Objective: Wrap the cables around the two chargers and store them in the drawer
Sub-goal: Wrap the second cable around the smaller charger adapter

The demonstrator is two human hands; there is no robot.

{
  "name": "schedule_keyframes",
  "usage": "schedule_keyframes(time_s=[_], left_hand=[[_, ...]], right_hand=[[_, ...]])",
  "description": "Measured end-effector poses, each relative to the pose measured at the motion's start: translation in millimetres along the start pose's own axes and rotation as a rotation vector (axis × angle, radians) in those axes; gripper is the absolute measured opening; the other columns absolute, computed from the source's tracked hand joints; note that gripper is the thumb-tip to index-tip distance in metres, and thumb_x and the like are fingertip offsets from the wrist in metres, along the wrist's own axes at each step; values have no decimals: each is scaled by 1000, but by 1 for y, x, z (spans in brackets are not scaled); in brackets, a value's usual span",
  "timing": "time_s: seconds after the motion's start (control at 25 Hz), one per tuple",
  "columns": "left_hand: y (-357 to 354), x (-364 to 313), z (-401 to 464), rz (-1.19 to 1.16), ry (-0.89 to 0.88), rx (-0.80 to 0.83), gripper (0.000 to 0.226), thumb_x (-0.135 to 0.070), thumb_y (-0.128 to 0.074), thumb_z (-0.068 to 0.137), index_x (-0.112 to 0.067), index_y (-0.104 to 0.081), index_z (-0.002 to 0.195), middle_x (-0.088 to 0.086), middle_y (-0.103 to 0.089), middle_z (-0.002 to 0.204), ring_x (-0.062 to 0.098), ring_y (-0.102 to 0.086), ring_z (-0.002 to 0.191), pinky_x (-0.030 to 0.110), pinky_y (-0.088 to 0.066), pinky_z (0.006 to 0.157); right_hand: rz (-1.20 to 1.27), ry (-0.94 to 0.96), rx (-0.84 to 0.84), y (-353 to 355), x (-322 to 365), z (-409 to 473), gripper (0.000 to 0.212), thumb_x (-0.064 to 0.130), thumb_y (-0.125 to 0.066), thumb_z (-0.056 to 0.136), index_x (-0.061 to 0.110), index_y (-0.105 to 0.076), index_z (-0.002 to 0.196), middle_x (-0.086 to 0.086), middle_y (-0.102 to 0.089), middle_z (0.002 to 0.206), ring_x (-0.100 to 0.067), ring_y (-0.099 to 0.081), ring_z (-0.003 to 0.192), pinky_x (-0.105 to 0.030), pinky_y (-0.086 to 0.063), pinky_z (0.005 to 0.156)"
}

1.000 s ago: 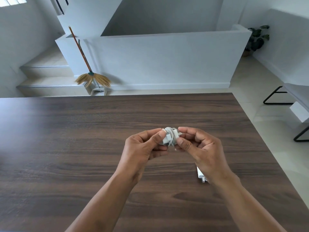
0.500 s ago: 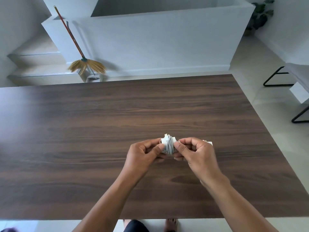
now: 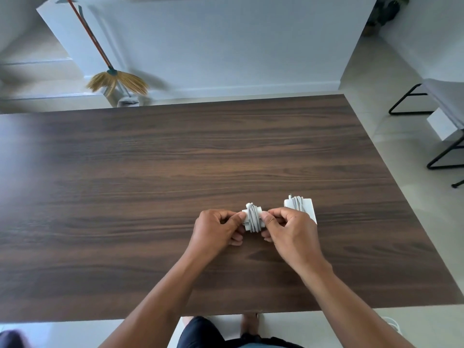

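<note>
A small white charger [image 3: 253,218] with its grey cable wound round the middle is held just above the dark wooden table [image 3: 150,187]. My left hand [image 3: 217,231] pinches its left end between thumb and fingers. My right hand [image 3: 288,231] pinches its right end, thumb on the coils. A second white charger [image 3: 300,205], also wrapped in grey cable, lies on the table just behind my right hand, partly hidden by it. No drawer shows in the view.
A broom [image 3: 113,76] leans against the white half-wall beyond the table's far edge. Black-legged furniture [image 3: 442,136] stands on the floor to the right. The near table edge is close to my body, with my feet below it.
The view has tilted down, so the near table edge and my feet show. My hands with the wrapped charger sit lower over the table, and the second wrapped charger shows behind my right hand.
</note>
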State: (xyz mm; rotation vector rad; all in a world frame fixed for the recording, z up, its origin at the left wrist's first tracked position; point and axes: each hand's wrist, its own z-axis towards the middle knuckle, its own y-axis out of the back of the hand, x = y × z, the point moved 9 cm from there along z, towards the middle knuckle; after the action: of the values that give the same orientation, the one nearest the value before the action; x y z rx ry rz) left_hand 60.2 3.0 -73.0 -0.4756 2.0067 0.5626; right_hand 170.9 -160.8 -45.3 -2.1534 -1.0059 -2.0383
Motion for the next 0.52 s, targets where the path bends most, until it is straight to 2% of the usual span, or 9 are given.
schedule_keyframes(time_s=[0.12,0.24,0.4,0.52], left_hand=[[-2,9,4,-18,52,-26,21,-30,-77,92,-9,-82,87,10,-77,72,18,-71,57,49,-67,68],[-1,7,5,-5,64,-60,25,-33,-78,92,-9,-80,86,12,-77,73,20,-70,57,45,-67,64],[3,5,6,24,50,-92,21,-35,-76,93,-15,-78,88,8,-76,68,16,-68,53,42,-66,58],[5,6,2,21,32,-91,15,-32,-72,97,-19,-78,96,5,-75,68,13,-66,52,41,-66,59]], right_hand=[[-140,78,-3,-7,0,-2,35,33,-67,98,-1,-71,92,-7,-75,67,-24,-75,63,-50,-63,72],[-235,120,-6,-8,0,-4,43,39,-61,99,-4,-67,96,-10,-74,68,-29,-73,65,-48,-60,74],[-244,108,12,-7,0,-6,39,39,-62,98,2,-70,109,-5,-77,75,-27,-76,73,-46,-61,81],[-205,101,28,-6,1,-8,30,29,-68,97,2,-71,110,-3,-78,80,-24,-76,72,-48,-63,78]])
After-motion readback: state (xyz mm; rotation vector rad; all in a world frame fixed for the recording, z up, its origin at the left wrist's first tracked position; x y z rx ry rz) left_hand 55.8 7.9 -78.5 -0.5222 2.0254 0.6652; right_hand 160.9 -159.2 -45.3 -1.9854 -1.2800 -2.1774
